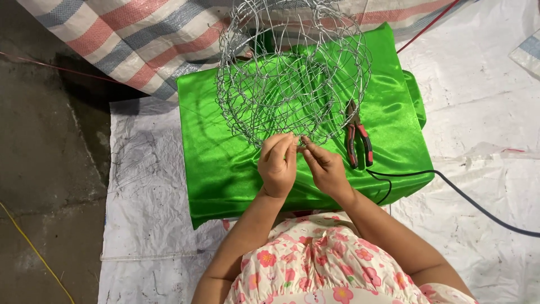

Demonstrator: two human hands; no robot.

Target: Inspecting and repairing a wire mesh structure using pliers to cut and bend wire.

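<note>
A silver wire mesh basket (292, 73) stands on a block draped in shiny green cloth (225, 163). My left hand (277, 165) pinches the basket's near lower rim with its fingertips. Just to its right, my right hand (325, 168) pinches the same wire edge, fingertips almost touching the left hand's. Red-and-black pliers (358, 141) lie on the green cloth, right of my right hand and beside the basket.
A black cable (467, 197) runs from the green block's right side across the white plastic sheet (484, 112). A striped red, blue and white tarp (140, 39) lies behind. Bare concrete floor (45, 169) with a yellow cord is on the left.
</note>
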